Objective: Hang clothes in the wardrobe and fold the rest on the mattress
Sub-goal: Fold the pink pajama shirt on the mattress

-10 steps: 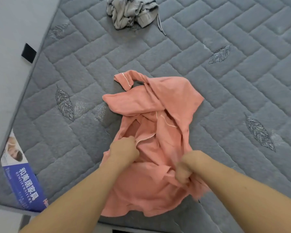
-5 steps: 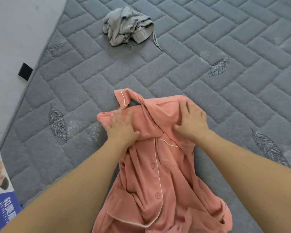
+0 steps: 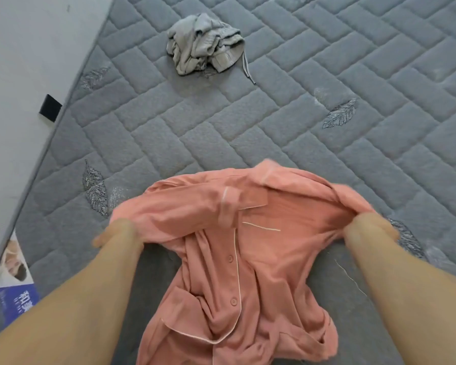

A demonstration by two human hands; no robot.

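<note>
Both hands, left [image 3: 116, 233] and right [image 3: 369, 227], grip my pink shirt's [image 3: 234, 272] shoulders apart, spreading it over the mattress [image 3: 274, 122] for folding.

Single head-worn view, angled steeply down, close over mattress [image 3: 300, 133]

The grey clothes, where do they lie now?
In the head view the grey clothes lie crumpled on the mattress, at the top left of centre, near its left edge and well beyond the pink shirt, apart from it.
</note>
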